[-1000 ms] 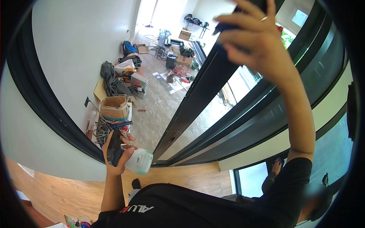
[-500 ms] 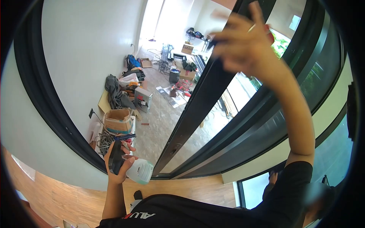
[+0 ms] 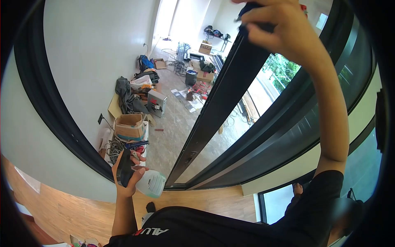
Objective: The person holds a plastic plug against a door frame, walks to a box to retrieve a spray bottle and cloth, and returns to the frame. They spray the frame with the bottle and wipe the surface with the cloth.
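Observation:
My left hand (image 3: 128, 175) is wrapped round the black head of a spray bottle (image 3: 151, 183), whose clear body with pale green liquid tilts to the right. Up at the top of the view, my right hand (image 3: 284, 26) is raised against the upper part of a black door frame post (image 3: 214, 103). Its fingers are bent round something dark blue (image 3: 249, 7), partly hidden by the fingers and cut off by the view's edge. A bit of red shows behind that hand.
Beyond the doorway, a cardboard box (image 3: 129, 126), a grey box (image 3: 156, 103), bags and cables line the white wall (image 3: 98, 53). Tools and more boxes lie on the grey floor (image 3: 173, 127). Another person's hand (image 3: 298, 189) shows at the lower right. Wood flooring (image 3: 214, 201) is below me.
My right hand has moved up and to the right and its fingers, spread and blurred before, are now bent at the post. My left hand keeps its hold on the spray bottle.

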Motion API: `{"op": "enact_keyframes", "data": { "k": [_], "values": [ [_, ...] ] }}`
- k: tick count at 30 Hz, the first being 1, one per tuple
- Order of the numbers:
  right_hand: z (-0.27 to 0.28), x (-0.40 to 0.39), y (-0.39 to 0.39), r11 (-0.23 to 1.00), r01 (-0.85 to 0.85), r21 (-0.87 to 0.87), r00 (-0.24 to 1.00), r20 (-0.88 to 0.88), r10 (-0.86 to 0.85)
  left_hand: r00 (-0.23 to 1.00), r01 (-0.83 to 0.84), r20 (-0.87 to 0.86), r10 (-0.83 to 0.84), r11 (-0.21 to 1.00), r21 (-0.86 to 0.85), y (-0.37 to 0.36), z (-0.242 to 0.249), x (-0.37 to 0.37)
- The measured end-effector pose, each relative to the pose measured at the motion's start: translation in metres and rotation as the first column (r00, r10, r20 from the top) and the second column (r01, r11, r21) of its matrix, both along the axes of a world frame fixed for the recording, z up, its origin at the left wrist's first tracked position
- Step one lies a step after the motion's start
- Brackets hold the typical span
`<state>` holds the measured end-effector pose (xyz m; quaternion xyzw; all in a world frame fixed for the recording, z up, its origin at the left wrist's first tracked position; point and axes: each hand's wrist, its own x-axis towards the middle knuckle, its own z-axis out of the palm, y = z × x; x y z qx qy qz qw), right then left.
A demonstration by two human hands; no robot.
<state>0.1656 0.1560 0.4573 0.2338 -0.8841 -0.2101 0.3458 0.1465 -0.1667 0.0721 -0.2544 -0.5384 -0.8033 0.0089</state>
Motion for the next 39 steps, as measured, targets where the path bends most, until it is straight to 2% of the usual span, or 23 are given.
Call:
{"op": "enact_keyframes", "data": {
  "k": [1,2,3,5,8,11,14,16,18,19,21,24,25,26,27,28,30,31,33,34,35,36,39],
  "values": [
    [-0.012,0.004,-0.006,0.988,0.008,0.154,0.999,-0.048,-0.001,1.000,-0.013,-0.001,0.013,1.000,-0.003,0.001,0.001,0.001],
    [-0.030,0.007,-0.009,0.958,-0.059,0.282,0.989,-0.114,0.095,1.000,-0.029,-0.003,0.029,1.000,-0.003,0.002,0.002,0.002],
    [-0.041,0.006,-0.011,0.959,0.004,0.285,0.998,-0.054,0.012,0.999,-0.035,-0.008,0.035,0.999,-0.006,0.003,0.001,0.002],
    [-0.029,0.003,-0.001,0.947,-0.081,0.311,0.985,-0.123,0.125,0.999,-0.051,-0.017,0.051,0.999,-0.018,0.002,0.000,0.003],
    [0.018,0.027,-0.033,0.978,0.202,0.054,0.979,0.019,-0.203,0.999,-0.036,0.000,0.036,0.999,-0.017,0.001,0.001,0.002],
    [-0.004,0.022,-0.029,0.963,0.158,0.216,0.985,0.040,-0.170,1.000,-0.028,0.005,0.028,0.999,0.024,0.003,0.000,0.001],
    [-0.015,0.029,-0.038,0.974,0.082,0.211,0.967,0.221,-0.130,0.998,-0.051,-0.022,0.051,0.999,-0.002,0.001,0.003,0.002],
    [-0.008,0.019,-0.017,0.968,0.067,0.243,0.998,-0.024,-0.063,0.999,-0.032,-0.031,0.031,0.999,-0.026,-0.003,0.003,0.002],
    [0.002,0.017,0.001,0.968,0.074,0.238,0.962,-0.274,-0.007,0.999,-0.049,0.008,0.049,0.999,-0.006,-0.001,0.002,0.006],
    [-0.006,0.015,0.006,0.971,0.062,0.233,0.941,-0.339,0.021,0.998,-0.063,0.009,0.063,0.998,-0.018,-0.001,0.001,0.008],
    [-0.042,0.010,0.014,0.970,0.010,0.244,0.945,-0.319,0.070,0.996,-0.093,-0.018,0.093,0.995,-0.029,-0.001,0.003,0.004],
    [-0.172,0.009,0.017,0.961,-0.158,0.228,0.987,0.079,0.143,0.996,-0.079,-0.031,0.078,0.996,-0.029,-0.004,-0.003,0.000],
    [-0.214,0.008,0.011,0.964,-0.222,0.145,0.971,0.124,0.205,0.996,-0.084,-0.024,0.083,0.996,-0.032,-0.004,-0.005,-0.001],
    [-0.266,0.009,0.017,0.968,-0.186,0.170,0.968,0.202,0.150,0.996,-0.087,-0.016,0.087,0.996,-0.036,-0.005,-0.008,0.000],
    [-0.313,0.007,0.017,0.961,-0.243,0.131,0.961,0.168,0.220,0.996,-0.090,-0.013,0.090,0.995,-0.040,-0.007,-0.011,-0.002],
    [-0.348,0.009,0.012,0.966,-0.215,0.143,0.954,0.242,0.176,0.996,-0.091,-0.007,0.090,0.995,-0.045,-0.009,-0.014,-0.002],
    [-0.387,0.012,0.006,0.922,-0.195,0.333,0.874,0.485,0.010,0.996,-0.084,0.009,0.085,0.995,-0.057,-0.011,-0.017,-0.003],
    [-0.392,0.014,0.011,0.895,-0.232,0.382,0.884,0.467,0.030,0.996,-0.083,0.018,0.084,0.995,-0.062,-0.011,-0.018,-0.004],
    [-0.391,0.013,0.024,0.823,-0.294,0.485,0.903,0.423,0.073,0.994,-0.099,0.035,0.102,0.992,-0.075,-0.010,-0.014,-0.002],
    [-0.373,0.012,0.042,0.821,-0.354,0.449,0.909,0.371,0.189,0.993,-0.108,0.047,0.112,0.991,-0.077,-0.010,-0.013,-0.001],
    [-0.349,0.010,0.059,0.825,-0.337,0.454,0.940,0.217,0.265,0.991,-0.117,0.057,0.121,0.991,-0.072,-0.009,-0.014,0.000],
    [-0.315,0.008,0.072,0.825,-0.322,0.464,0.940,0.053,0.337,0.989,-0.129,0.063,0.133,0.990,-0.062,-0.007,-0.014,-0.001],
    [-0.134,0.018,0.081,0.917,-0.069,0.394,0.975,-0.167,0.145,0.993,-0.109,0.045,0.112,0.992,-0.067,0.004,-0.009,-0.007]
  ]
}}
